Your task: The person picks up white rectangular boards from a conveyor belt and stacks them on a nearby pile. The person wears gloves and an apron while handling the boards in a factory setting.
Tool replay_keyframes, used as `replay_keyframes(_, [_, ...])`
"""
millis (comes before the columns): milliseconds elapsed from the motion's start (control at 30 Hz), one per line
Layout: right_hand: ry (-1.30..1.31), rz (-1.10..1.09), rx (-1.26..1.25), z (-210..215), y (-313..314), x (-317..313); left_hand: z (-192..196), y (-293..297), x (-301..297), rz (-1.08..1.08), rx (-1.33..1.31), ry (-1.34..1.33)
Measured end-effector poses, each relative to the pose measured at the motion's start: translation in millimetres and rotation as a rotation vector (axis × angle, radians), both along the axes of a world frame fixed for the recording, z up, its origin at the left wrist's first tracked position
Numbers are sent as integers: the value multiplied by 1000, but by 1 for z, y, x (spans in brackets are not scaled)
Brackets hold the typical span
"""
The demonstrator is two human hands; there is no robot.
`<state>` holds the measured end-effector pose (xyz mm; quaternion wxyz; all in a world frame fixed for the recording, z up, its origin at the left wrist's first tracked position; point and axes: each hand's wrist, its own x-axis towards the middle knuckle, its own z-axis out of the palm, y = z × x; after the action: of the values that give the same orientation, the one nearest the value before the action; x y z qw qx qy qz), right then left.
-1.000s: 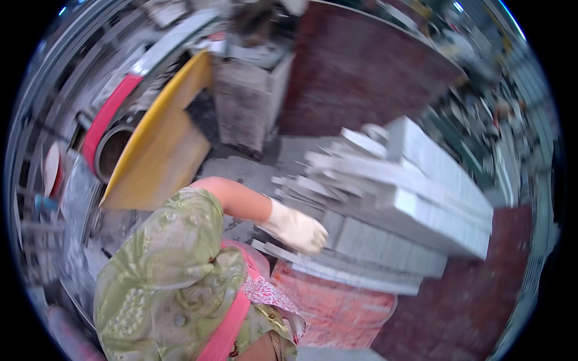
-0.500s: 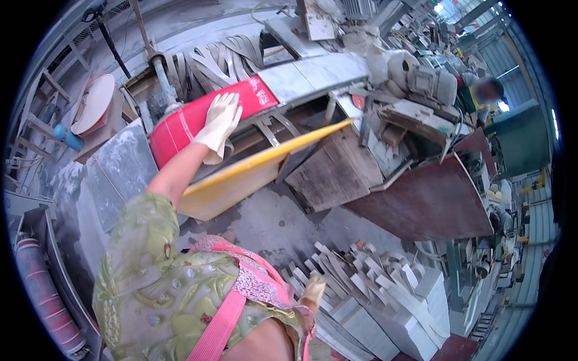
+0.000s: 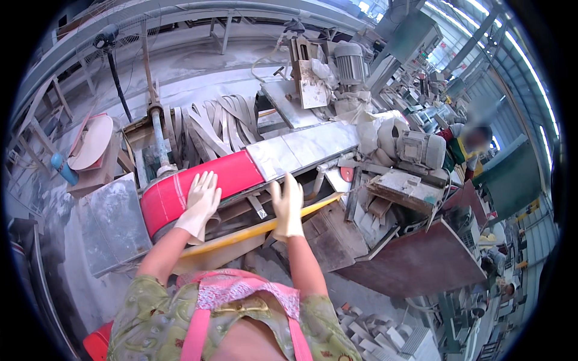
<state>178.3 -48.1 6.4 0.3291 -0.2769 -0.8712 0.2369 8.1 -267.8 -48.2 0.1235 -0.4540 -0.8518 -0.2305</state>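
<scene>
A cream glove covers my left hand (image 3: 201, 203), which lies with its fingers stretched on the red belt (image 3: 235, 173) of a long bench-like machine. My right hand (image 3: 288, 207), gloved the same way, is raised at the machine's near side, thumb and fingers apart and nothing visible between them. Its fingertips overlap the lower edge of the grey-white plates (image 3: 301, 148) that continue the red surface; whether they touch is unclear. A yellow-edged board (image 3: 235, 242) slants along the machine's near side, below both hands.
Several grey strips and blocks (image 3: 391, 337) are piled at the lower right. Looped belts (image 3: 220, 126) hang behind the machine. A motor (image 3: 421, 148) and dusty wooden parts stand to the right, before a brown panel (image 3: 415, 262). Another person (image 3: 466, 144) is farther back.
My right hand has moved from beside the piled strips up to the machine's near edge. My left hand has stayed on the red belt. The view has tilted upward.
</scene>
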Motion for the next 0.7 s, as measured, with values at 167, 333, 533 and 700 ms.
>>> replay_keyframes(167, [-263, 62, 288, -35, 23, -70, 6, -6, 5, 4, -41, -15])
replay_keyframes(333, [-366, 153, 364, -37, 29, -83, 18, -13, 13, 13, -107, -62])
replay_keyframes(533, [-430, 272, 423, -34, 43, -94, 72, 54, 3, 66, -60, -227])
replay_keyframes(700, [-111, 420, -258, 14, 70, -75, 84, 137, -3, -200, 732, -1964])
